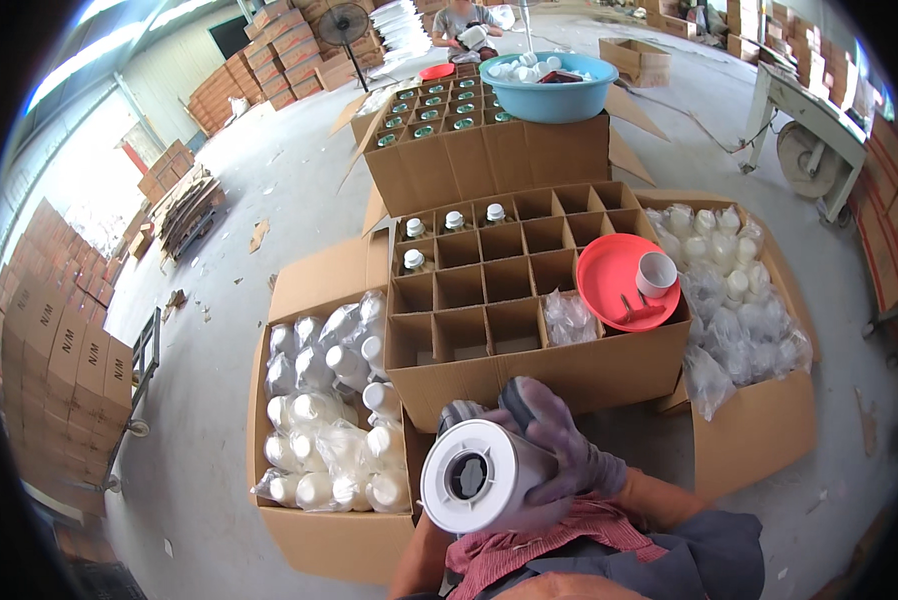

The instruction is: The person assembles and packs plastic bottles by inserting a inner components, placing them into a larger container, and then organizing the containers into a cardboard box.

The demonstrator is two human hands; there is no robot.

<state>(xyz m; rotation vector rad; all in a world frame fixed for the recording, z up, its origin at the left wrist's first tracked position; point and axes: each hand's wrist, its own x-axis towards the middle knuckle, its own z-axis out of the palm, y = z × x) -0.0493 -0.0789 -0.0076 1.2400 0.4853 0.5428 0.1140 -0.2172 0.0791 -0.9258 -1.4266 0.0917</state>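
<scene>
I hold a white plastic bottle [474,478] close to my chest, its round end with a dark middle facing the camera. My right hand [569,450], in a grey glove, wraps over the bottle from the right. My left hand [456,410] is mostly hidden behind the bottle, with only gloved fingertips showing at its top. Just beyond stands a cardboard box with a cell divider [489,375]. A few capped bottles [451,222] stand in its far left cells. A clear bag [569,318] lies in one near cell.
A red dish [619,295] with a white cup [657,273] rests on the divider's right side. Open boxes of bagged white bottles sit at the left [329,420] and right [739,300]. Farther off are a blue basin [549,95] on a filled carton, a seated person [464,22], a fan [344,22] and carton stacks [59,350].
</scene>
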